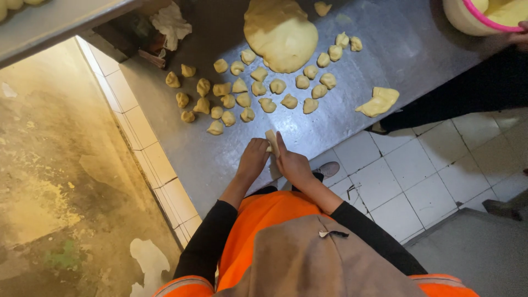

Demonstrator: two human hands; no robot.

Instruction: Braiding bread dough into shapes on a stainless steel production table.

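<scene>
My left hand and my right hand meet over the near edge of a steel table, pressed together around a pale strip of dough that sticks up between them. Beyond the hands lie several small dough pieces in loose rows. A big flat mound of dough rests farther back on the table. A torn-off dough lump lies to the right near the table's edge.
Another person in dark clothes stands at the right, a hand on a pink-rimmed tub of dough. White tiled floor lies below the table edge. A tiled ledge and stained floor are at the left. Crumpled paper sits at the back.
</scene>
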